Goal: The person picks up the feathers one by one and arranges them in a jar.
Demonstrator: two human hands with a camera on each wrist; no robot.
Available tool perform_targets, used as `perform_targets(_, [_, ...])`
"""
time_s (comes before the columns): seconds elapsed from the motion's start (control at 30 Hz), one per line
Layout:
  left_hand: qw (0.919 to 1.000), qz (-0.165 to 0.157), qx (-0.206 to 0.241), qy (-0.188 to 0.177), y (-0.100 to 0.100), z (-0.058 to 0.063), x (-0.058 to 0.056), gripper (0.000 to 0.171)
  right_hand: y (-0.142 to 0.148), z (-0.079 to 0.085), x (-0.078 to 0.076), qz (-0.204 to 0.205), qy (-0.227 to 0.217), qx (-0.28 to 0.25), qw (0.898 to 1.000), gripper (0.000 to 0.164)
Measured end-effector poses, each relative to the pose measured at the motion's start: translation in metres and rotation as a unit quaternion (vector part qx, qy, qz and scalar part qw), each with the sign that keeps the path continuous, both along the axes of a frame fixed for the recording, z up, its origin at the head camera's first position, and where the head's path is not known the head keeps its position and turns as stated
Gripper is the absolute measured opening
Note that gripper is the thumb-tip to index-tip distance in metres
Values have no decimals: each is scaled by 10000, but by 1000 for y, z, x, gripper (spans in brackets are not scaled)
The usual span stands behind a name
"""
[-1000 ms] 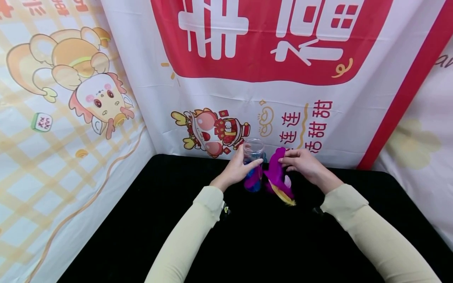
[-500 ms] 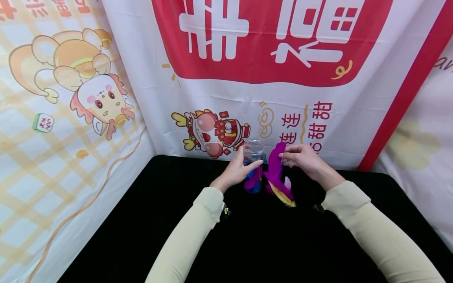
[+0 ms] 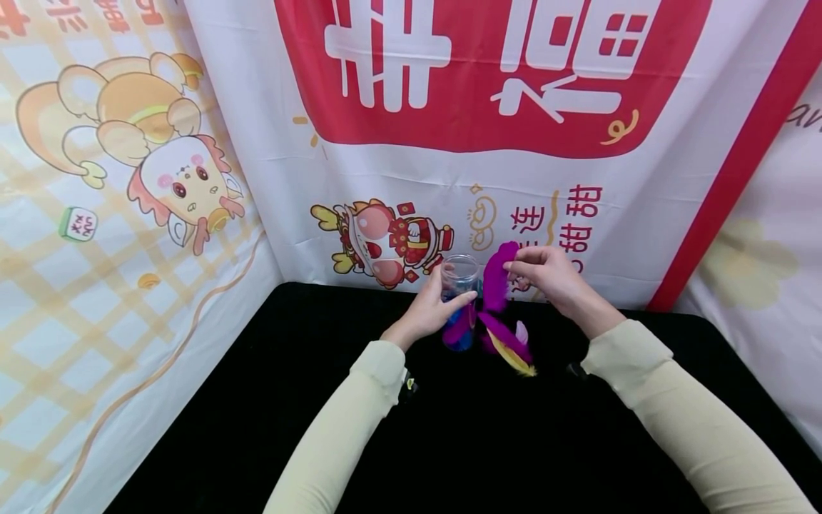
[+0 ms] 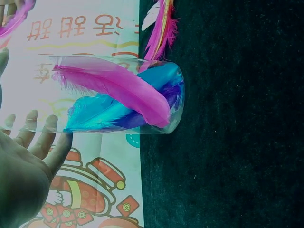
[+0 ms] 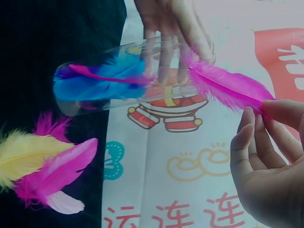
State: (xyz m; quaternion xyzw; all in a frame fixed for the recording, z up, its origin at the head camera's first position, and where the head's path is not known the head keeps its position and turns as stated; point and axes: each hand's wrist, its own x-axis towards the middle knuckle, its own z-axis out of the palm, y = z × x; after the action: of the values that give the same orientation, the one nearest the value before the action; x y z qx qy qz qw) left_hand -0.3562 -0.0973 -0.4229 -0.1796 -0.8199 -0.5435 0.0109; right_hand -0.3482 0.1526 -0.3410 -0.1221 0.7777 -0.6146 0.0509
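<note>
My left hand [image 3: 424, 310] grips a clear plastic or glass cup [image 3: 460, 270], held upright near the table's back edge. Inside it, the left wrist view shows a magenta feather [image 4: 121, 88] along with turquoise [image 4: 92, 113] and dark blue ones. Thumb and fingers of my right hand [image 3: 555, 277] pinch another magenta feather [image 3: 496, 282] by one end. In the right wrist view that feather [image 5: 230, 88] points toward the cup's open end. Right of the cup lie a loose magenta feather [image 5: 61, 173], a yellow feather [image 5: 35, 156] and a small pale one [image 5: 66, 202].
A black-covered table [image 3: 488, 442] runs beneath both arms. Printed cloth hangs behind it as a backdrop [image 3: 385, 171], close behind the cup, and another patterned cloth [image 3: 128, 285] hangs on the left.
My right hand has risen, lifting the magenta feather off the loose ones on the table up to the cup's rim height. The left hand and cup stay in place.
</note>
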Motion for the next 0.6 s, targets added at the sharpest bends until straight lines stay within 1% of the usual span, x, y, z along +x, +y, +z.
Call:
perform_targets(0.1, [10000, -19, 3, -32, 0, 0, 0, 75, -2, 6, 0, -13, 153, -52, 9999, 25])
perform_targets(0.23, [10000, -8, -83, -44, 0, 0, 0, 78, -6, 15, 2, -14, 207, -168, 9996, 24])
perform_targets(0.43, [9999, 24, -131, -61, -1, 0, 1, 79, -10, 26, 3, -40, 356, -160, 9992, 23])
perform_targets(0.6, [9999, 25, -161, -20, 0, 2, 1, 79, -12, 34, 2, -105, 526, -451, 9975, 16])
